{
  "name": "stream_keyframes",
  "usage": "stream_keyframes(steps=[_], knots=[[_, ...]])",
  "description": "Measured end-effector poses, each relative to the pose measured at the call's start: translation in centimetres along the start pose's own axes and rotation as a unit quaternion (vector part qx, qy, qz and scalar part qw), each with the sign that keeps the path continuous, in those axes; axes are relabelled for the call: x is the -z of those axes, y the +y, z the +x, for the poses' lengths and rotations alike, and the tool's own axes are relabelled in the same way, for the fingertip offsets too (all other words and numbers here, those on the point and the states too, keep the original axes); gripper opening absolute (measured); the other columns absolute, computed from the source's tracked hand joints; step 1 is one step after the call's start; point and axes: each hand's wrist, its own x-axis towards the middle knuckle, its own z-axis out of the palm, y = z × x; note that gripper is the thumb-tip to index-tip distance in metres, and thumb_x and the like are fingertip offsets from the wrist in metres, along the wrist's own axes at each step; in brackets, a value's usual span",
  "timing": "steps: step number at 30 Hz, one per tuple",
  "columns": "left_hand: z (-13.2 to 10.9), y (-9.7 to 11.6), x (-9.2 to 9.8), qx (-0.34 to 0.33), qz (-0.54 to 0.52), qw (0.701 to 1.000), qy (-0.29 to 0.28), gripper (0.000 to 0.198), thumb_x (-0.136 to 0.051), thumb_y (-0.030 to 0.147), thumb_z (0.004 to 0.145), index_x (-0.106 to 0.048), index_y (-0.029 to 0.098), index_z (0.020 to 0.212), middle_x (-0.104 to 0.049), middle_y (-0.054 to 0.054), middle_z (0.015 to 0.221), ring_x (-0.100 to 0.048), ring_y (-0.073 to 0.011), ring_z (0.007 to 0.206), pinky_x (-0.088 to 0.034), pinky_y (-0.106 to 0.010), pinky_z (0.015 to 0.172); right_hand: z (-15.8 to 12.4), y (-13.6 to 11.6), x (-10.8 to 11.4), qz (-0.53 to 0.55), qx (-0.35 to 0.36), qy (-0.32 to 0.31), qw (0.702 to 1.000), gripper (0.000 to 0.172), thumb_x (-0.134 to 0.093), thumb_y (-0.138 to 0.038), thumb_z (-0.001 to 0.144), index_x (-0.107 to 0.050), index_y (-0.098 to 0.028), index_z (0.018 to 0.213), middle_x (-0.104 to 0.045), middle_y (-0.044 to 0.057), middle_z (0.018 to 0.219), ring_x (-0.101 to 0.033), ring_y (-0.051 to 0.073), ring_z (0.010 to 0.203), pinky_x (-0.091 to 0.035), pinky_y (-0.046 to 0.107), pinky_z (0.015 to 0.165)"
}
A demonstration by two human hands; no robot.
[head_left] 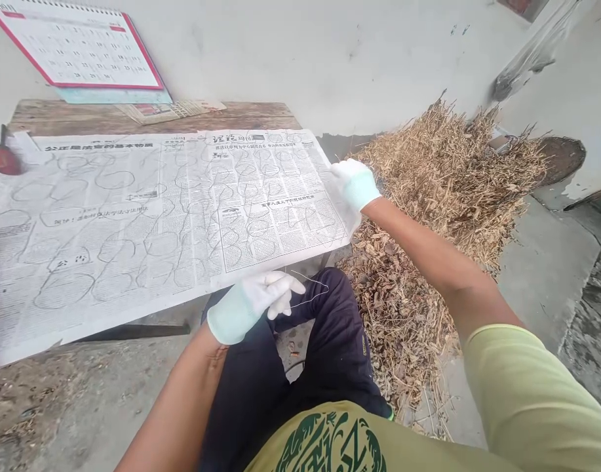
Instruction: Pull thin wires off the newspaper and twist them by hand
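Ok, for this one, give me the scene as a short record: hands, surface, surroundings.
Left hand: gloved, in front of the table, a thin pale strand looping out by its fingers; grip unclear
Right hand: gloved, at the newspaper's right edge; grip unclear
Surface: newspaper over a wooden table
On newspaper: thin grey loops, drawn or laid, cannot tell
Wall side: spiral-bound calendar
Right of table: heap of dry stalks, dry leaves nearer
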Motion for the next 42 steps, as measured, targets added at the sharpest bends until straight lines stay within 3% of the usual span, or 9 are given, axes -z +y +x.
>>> stream_keyframes(steps=[6, 12, 18, 22, 25, 28, 30, 37, 42], knots=[[-1.0, -0.1, -0.6, 0.013, 0.006, 1.000, 0.014, 0.051, -0.048, 0.062, 0.100, -0.077, 0.019, 0.097, -0.054, 0.002, 0.049, -0.069, -0.0231, 0.066, -0.058, -0.038, 0.075, 0.7, -0.3, -1.7, -0.072, 0.107, -0.106, 0.986, 0.022, -0.056, -0.010, 0.095, -0.076, -0.009, 0.103, -0.071, 0.019, 0.096, -0.061, 0.027, 0.089, -0.042, 0.039, 0.082], [-1.7, 0.5, -0.4, 0.001, 0.025, 0.999, 0.035, 0.051, -0.047, 0.061, 0.100, -0.077, 0.020, 0.095, -0.056, 0.001, 0.051, -0.069, -0.0224, 0.068, -0.058, -0.036, 0.076, -1.0, -0.1, 1.3, -0.075, 0.063, -0.100, 0.990, 0.027, -0.052, -0.021, 0.102, -0.077, -0.012, 0.106, -0.070, 0.015, 0.098, -0.062, 0.025, 0.090, -0.047, 0.041, 0.086], [-2.0, 1.6, -0.2, 0.016, 0.050, 0.998, 0.033, 0.049, -0.046, 0.058, 0.100, -0.076, 0.019, 0.095, -0.060, 0.001, 0.054, -0.070, -0.0223, 0.070, -0.058, -0.036, 0.077, -7.9, -4.6, 6.5, 0.207, -0.030, -0.085, 0.974, 0.032, -0.052, -0.030, 0.103, -0.078, -0.013, 0.108, -0.075, 0.007, 0.098, -0.068, 0.018, 0.093, -0.053, 0.035, 0.090], [-2.0, 1.2, -0.2, -0.002, 0.032, 0.999, 0.025, 0.049, -0.048, 0.059, 0.101, -0.076, 0.019, 0.096, -0.060, 0.001, 0.056, -0.070, -0.0206, 0.071, -0.059, -0.034, 0.078, -12.3, -9.5, 7.9, 0.399, 0.011, -0.300, 0.867, 0.032, -0.059, -0.039, 0.100, -0.077, -0.014, 0.110, -0.077, 0.003, 0.087, -0.070, 0.012, 0.077, -0.055, 0.027, 0.078], [-2.0, 0.6, -0.2, -0.015, 0.007, 1.000, 0.020, 0.047, -0.052, 0.059, 0.100, -0.077, 0.019, 0.102, -0.057, 0.003, 0.054, -0.066, -0.0176, 0.064, -0.060, -0.032, 0.077, -13.5, -11.8, 6.7, 0.488, 0.006, -0.358, 0.796, 0.020, -0.068, -0.027, 0.092, -0.077, -0.016, 0.105, -0.076, 0.000, 0.082, -0.071, 0.011, 0.075, -0.055, 0.022, 0.071], [-2.3, 0.3, -0.1, -0.009, 0.002, 1.000, 0.023, 0.047, -0.054, 0.059, 0.099, -0.076, 0.020, 0.084, -0.057, 0.002, 0.052, -0.065, -0.0171, 0.061, -0.060, -0.031, 0.074, -13.6, -12.6, 5.2, 0.552, 0.009, -0.398, 0.733, 0.015, -0.061, -0.016, 0.088, -0.076, -0.014, 0.088, -0.070, -0.003, 0.069, -0.064, 0.008, 0.062, -0.050, 0.018, 0.058], [-2.8, 0.2, 0.1, -0.001, 0.000, 0.999, 0.032, 0.049, -0.056, 0.060, 0.098, -0.073, 0.020, 0.076, -0.056, 0.001, 0.050, -0.066, -0.0182, 0.062, -0.060, -0.032, 0.073, -13.8, -12.7, 4.3, 0.603, 0.015, -0.401, 0.690, 0.014, -0.061, -0.015, 0.088, -0.074, -0.014, 0.083, -0.067, -0.004, 0.063, -0.060, 0.007, 0.056, -0.048, 0.018, 0.055], [-4.4, -1.4, 1.4, 0.042, -0.064, 0.990, 0.118, 0.045, -0.062, 0.059, 0.095, -0.080, 0.019, 0.101, -0.048, 0.004, 0.043, -0.068, -0.0224, 0.062, -0.060, -0.037, 0.076, -17.3, -13.5, 0.2, 0.807, -0.057, -0.327, 0.488, 0.023, -0.072, -0.035, 0.091, -0.069, -0.013, 0.091, -0.072, 0.002, 0.064, -0.069, 0.016, 0.056, -0.051, 0.024, 0.051], [-5.3, -2.0, 2.5, 0.042, -0.060, 0.988, 0.138, 0.045, -0.062, 0.061, 0.094, -0.080, 0.020, 0.086, -0.044, 0.003, 0.041, -0.069, -0.0242, 0.063, -0.058, -0.038, 0.075, -19.7, -14.6, -2.4, 0.852, -0.108, -0.244, 0.451, 0.031, -0.082, -0.040, 0.085, -0.071, -0.012, 0.091, -0.066, -0.001, 0.056, -0.066, 0.017, 0.052, -0.051, 0.027, 0.051]])
